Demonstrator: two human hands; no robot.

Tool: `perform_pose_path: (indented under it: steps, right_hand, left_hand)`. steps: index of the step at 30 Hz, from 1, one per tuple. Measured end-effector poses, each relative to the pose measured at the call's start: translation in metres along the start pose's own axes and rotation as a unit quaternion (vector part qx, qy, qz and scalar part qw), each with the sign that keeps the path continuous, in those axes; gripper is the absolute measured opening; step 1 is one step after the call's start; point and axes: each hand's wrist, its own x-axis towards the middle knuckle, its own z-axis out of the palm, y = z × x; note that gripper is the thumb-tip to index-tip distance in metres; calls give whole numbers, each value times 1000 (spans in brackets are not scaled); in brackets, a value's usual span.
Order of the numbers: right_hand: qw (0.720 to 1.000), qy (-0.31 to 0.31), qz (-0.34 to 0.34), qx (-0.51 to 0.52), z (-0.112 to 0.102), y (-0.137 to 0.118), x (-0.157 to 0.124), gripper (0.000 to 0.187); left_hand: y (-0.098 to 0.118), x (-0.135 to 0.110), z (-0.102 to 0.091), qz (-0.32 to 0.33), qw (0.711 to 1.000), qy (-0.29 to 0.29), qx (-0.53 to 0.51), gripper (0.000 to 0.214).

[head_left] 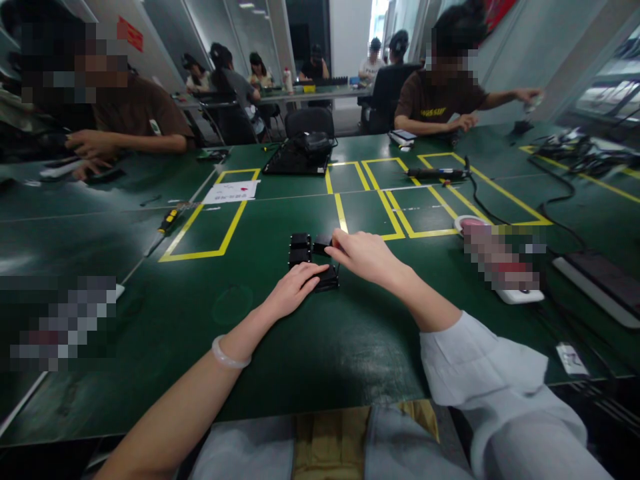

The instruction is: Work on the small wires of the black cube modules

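A small black assembly of blocky segments (300, 255) lies on the green table in front of me. My left hand (293, 291) holds its near part (327, 279) against the tabletop, with the index finger stretched across the top and the thumb at the side. From the right, my right hand (367, 255) pinches a small black piece (323, 244) between thumb and curled fingers, close beside the segments. Fingers partly cover both parts, so I cannot tell whether the pinched piece is joined to the rest.
Left lies a yellow-black screwdriver (170, 220) near a paper label (233, 192). Yellow tape outlines (400, 233) mark the table. A black cylindrical tool (437, 174) with a cord and a white power strip (520, 295) are right. A black tray (287, 162) stands beyond; co-workers sit opposite.
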Motion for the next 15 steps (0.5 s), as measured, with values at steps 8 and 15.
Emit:
perform_pose_path:
  steps: [8,15]
  right_hand:
    - [1000,-4,-8,8,-1,0,-1,25]
    - [1000,-7,-11,9,-2,0,-2,29]
  left_hand:
    - [2,1,-1,-5,1000,2,-2,39]
    - [1,2,-1,-6,1000,-2,5,40]
